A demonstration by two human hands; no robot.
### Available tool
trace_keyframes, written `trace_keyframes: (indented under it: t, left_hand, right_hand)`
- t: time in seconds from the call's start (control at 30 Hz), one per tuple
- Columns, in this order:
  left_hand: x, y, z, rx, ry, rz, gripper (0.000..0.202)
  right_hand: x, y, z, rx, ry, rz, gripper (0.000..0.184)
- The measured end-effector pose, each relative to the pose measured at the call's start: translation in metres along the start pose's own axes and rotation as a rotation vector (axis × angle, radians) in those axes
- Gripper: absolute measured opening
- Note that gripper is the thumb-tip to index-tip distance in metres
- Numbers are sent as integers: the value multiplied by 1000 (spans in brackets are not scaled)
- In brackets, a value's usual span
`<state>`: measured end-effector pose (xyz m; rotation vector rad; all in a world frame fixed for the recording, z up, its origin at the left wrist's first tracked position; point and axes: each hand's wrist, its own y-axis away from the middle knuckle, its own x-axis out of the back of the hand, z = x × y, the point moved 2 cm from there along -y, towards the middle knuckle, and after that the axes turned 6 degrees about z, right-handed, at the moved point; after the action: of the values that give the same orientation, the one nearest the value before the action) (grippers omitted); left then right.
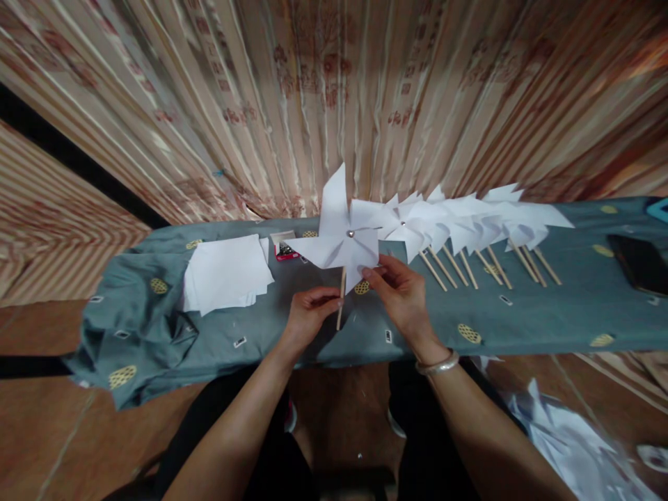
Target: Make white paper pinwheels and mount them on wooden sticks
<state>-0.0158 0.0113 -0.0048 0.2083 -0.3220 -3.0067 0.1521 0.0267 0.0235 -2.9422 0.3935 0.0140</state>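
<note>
A white paper pinwheel [342,233] on a thin wooden stick [341,300] stands upright in front of me, a metal pin at its centre. My left hand [309,312] is closed round the stick just below the paper. My right hand [399,289] pinches the lower right blade of the pinwheel between thumb and fingers. A silver bangle [437,364] circles my right wrist.
A low bench under a teal patterned cloth [522,320] carries a stack of white paper squares [225,273], a small red box of pins [286,251], a row of several finished pinwheels [470,223] and a dark phone [639,263]. Paper scraps [568,445] litter the floor at right. A striped curtain hangs behind.
</note>
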Motion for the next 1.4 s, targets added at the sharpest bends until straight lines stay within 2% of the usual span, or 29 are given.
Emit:
trace_keyframes:
  t: [0.37,0.57,0.67,0.93,1.27,1.4]
  left_hand:
    - [-3,-1,1,-3,2,16,19]
    - [-9,-2,6,14,38,21,21]
    - [-12,-5,9,7,70,45,21]
    - [-21,-13,9,40,257,105,23]
    - [-28,-14,11,66,282,98,24]
    - [-29,-11,11,81,278,92,25]
  right_hand:
    - [0,0,-5,-3,22,1,26]
    - [1,-2,3,-23,-22,4,33]
    - [0,0,6,-48,21,-57,35]
    - [-9,14,10,-101,212,-275,26]
    - [-4,15,8,-20,364,-268,21]
    - [5,6,6,-6,313,-128,26]
